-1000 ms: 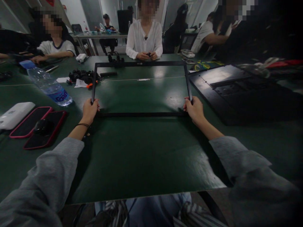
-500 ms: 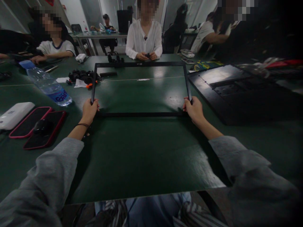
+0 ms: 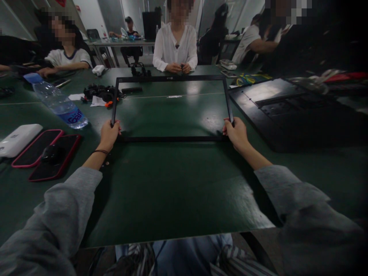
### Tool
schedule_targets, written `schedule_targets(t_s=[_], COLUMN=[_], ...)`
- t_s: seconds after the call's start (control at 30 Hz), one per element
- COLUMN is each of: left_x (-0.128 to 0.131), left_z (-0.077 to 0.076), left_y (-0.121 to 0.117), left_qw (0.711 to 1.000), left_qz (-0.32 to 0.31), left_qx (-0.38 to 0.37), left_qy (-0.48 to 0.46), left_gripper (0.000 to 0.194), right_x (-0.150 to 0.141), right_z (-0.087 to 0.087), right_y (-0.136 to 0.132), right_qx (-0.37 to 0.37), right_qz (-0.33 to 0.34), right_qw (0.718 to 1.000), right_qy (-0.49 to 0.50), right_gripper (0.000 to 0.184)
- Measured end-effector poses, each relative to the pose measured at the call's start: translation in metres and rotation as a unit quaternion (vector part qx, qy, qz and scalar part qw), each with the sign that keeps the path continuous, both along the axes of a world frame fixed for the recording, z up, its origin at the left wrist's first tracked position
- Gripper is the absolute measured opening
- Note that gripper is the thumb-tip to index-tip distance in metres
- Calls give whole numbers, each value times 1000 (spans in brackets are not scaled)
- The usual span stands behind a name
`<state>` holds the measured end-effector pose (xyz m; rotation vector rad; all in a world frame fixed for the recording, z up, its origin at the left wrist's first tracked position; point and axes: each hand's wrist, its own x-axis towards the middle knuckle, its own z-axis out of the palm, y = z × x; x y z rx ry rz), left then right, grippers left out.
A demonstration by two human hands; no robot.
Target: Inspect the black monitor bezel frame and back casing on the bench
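Note:
A thin black monitor bezel (image 3: 172,139), a rectangular frame with nothing inside it, is held tilted over the green table (image 3: 178,191). Its far edge carries a small pale logo. My left hand (image 3: 109,134) is closed round the lower part of its left side, and my right hand (image 3: 235,132) grips the matching spot on the right. Both thumbs lie on top of the frame; the other fingers are partly hidden beneath it. To the right of my right hand lies a large black plastic panel (image 3: 287,111), flat on the table.
Left of my arm stand a tilted water bottle (image 3: 64,105), a white device (image 3: 20,140) and two red-edged phones (image 3: 61,163). Black cables (image 3: 99,92) lie behind the frame's left side. Across the table sits a person in white (image 3: 175,46); others sit further back.
My hands and the bezel stay practically in the same place. Across the table, the person's fingers shift slightly around a small dark object.

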<state>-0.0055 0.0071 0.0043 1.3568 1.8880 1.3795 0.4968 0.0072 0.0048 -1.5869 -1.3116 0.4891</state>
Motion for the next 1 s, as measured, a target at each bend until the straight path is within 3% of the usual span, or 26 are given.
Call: schedule_targets(t_s=[1.0], left_x=[-2], left_z=[-2], left_y=[0], left_qw=[1000], left_qz=[-8], left_qx=[-4], left_qy=[20], left_gripper=[16], right_x=[-3], right_z=[3], right_y=[-2], right_qx=[-11], right_qz=[0], right_qw=[1000], right_qy=[5], right_gripper=[16])
